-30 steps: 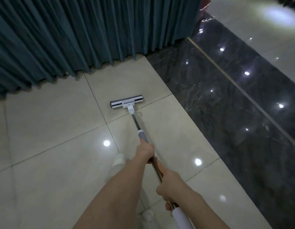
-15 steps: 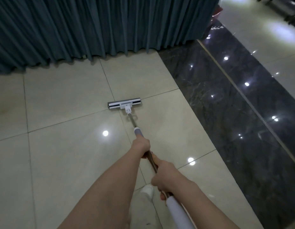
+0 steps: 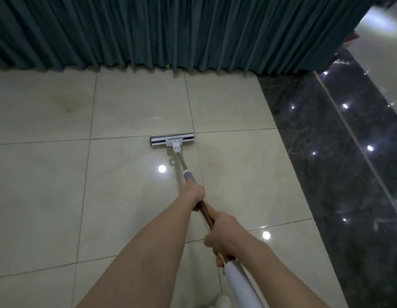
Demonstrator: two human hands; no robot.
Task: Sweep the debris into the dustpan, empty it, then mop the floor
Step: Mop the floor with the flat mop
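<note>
Dim scene; ceiling-light glare spots on glossy floor point(image 3: 126, 196); edges warped.

No text, label, brand, number or sign can be read anywhere.

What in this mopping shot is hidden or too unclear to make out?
- Head view: mop handle top end, cut off by the bottom edge.
- Handle section inside each grip, covered by the left hand and right hand.
- Mop head underside, pressed to the floor.
- Red object upper right, blurred.
</note>
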